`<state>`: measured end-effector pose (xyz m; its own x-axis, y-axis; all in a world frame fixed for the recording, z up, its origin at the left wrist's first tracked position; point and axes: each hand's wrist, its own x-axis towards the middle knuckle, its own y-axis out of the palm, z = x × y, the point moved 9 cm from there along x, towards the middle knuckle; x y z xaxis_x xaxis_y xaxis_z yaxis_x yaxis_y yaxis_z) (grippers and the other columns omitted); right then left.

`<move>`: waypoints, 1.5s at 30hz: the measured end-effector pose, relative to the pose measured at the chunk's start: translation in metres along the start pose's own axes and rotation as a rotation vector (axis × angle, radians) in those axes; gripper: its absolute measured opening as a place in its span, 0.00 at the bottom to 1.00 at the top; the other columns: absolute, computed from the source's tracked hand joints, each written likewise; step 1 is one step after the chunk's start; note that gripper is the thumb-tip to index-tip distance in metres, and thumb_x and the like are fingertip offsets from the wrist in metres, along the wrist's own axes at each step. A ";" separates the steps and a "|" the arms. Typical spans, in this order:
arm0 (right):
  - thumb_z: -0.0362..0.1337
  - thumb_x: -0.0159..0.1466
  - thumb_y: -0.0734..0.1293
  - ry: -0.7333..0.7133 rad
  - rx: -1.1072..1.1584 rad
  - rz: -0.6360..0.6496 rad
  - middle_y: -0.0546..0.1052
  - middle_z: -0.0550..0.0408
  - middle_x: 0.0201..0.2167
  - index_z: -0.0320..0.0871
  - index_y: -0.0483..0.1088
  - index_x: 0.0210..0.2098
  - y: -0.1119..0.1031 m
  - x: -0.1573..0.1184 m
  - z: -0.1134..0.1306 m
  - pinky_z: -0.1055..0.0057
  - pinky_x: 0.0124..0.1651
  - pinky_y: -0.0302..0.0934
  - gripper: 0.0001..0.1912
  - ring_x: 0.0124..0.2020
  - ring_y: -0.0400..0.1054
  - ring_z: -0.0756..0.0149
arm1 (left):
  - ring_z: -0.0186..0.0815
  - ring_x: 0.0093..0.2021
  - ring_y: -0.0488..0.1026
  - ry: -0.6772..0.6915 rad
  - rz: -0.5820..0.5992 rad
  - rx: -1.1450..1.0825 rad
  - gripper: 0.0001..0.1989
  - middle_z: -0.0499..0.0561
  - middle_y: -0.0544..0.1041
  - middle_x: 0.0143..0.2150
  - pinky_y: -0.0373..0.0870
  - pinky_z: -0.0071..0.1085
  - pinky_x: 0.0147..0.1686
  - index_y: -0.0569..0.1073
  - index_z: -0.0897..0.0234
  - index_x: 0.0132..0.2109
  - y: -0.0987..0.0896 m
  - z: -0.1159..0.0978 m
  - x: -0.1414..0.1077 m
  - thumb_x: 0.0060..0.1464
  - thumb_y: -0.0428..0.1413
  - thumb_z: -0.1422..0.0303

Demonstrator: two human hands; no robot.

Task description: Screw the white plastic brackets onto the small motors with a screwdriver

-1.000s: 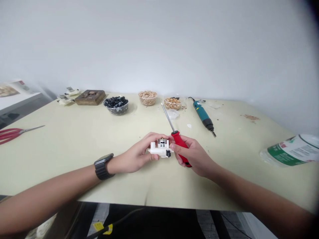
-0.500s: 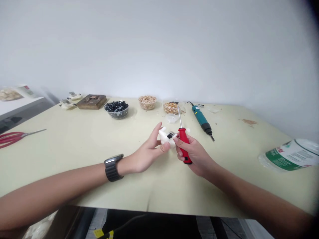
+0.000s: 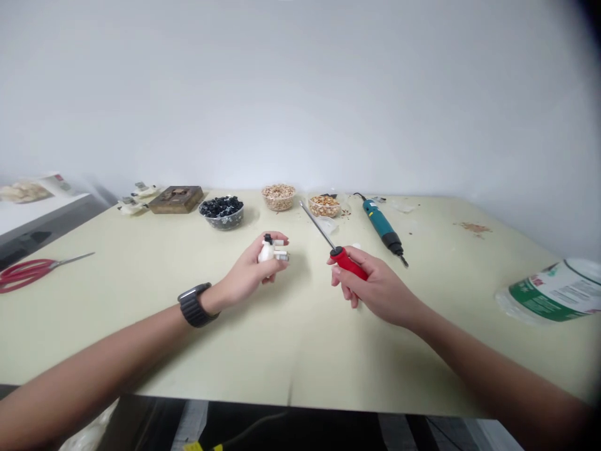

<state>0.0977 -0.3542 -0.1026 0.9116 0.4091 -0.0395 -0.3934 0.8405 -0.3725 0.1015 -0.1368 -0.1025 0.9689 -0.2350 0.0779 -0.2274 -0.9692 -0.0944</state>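
Between the thumb and fingers of my left hand [image 3: 251, 266] is a small white plastic part [image 3: 267, 252] with a black piece on top and short prongs pointing right. My right hand [image 3: 370, 279] is wrapped round the red handle of a screwdriver [image 3: 348, 263]; its metal shaft points up and to the left, away from me. The two hands are apart over the table, and the screwdriver tip does not touch the white part. A small white thing [image 3: 357, 246] shows just behind my right hand; its kind is unclear.
Bowls of black pieces [image 3: 221, 213], beige pieces [image 3: 278, 197] and brass-coloured pieces [image 3: 323, 205] stand at the back. A teal electric screwdriver [image 3: 382, 227] lies right of them. Red scissors [image 3: 28, 272] lie left, a metal block [image 3: 176, 199] back left, a white-and-green tub [image 3: 556, 291] right.
My hands have moved apart. The left hand has drawn left with the white part and turned it. The screwdriver in my right hand has tilted to the left.
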 end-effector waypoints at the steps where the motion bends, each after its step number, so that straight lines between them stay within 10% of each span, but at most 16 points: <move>1: 0.53 0.73 0.65 -0.028 -0.085 -0.011 0.74 0.57 0.35 0.49 0.71 0.49 -0.003 0.001 0.001 0.72 0.29 0.63 0.16 0.29 0.66 0.70 | 0.24 0.28 0.68 0.000 -0.009 -0.003 0.24 0.54 0.71 0.57 0.68 0.25 0.26 0.67 0.57 0.60 -0.005 -0.001 0.000 0.60 0.63 0.63; 13: 0.51 0.73 0.66 -0.128 -0.425 0.033 0.75 0.60 0.34 0.49 0.71 0.43 0.004 0.002 -0.004 0.71 0.34 0.58 0.13 0.32 0.66 0.70 | 0.32 0.45 0.72 -0.008 0.038 -0.120 0.17 0.49 0.70 0.46 0.81 0.31 0.45 0.68 0.60 0.52 0.000 -0.002 -0.001 0.59 0.64 0.67; 24: 0.48 0.72 0.66 -0.176 -0.371 0.049 0.76 0.60 0.36 0.48 0.73 0.43 0.003 0.002 -0.001 0.72 0.36 0.59 0.11 0.34 0.67 0.70 | 0.28 0.26 0.67 -0.068 0.070 -0.088 0.14 0.46 0.69 0.36 0.65 0.23 0.20 0.65 0.62 0.46 0.007 -0.008 -0.008 0.57 0.61 0.66; 37: 0.50 0.72 0.66 -0.191 -0.486 0.027 0.78 0.57 0.38 0.47 0.75 0.44 -0.002 0.003 0.001 0.69 0.38 0.59 0.14 0.35 0.68 0.68 | 0.29 0.26 0.67 -0.102 0.082 0.069 0.17 0.47 0.69 0.35 0.65 0.24 0.20 0.68 0.63 0.48 0.001 -0.002 -0.002 0.58 0.63 0.61; 45: 0.54 0.72 0.65 0.045 -0.323 0.244 0.76 0.56 0.34 0.47 0.74 0.51 0.002 0.001 -0.018 0.70 0.30 0.62 0.20 0.28 0.67 0.68 | 0.27 0.26 0.65 -0.117 0.121 0.176 0.25 0.44 0.68 0.33 0.65 0.22 0.20 0.67 0.61 0.48 -0.003 0.003 0.001 0.51 0.71 0.60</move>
<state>0.0998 -0.3586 -0.1196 0.8032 0.5609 -0.2006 -0.5477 0.5631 -0.6188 0.1030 -0.1334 -0.1048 0.9427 -0.3283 -0.0588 -0.3317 -0.9043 -0.2688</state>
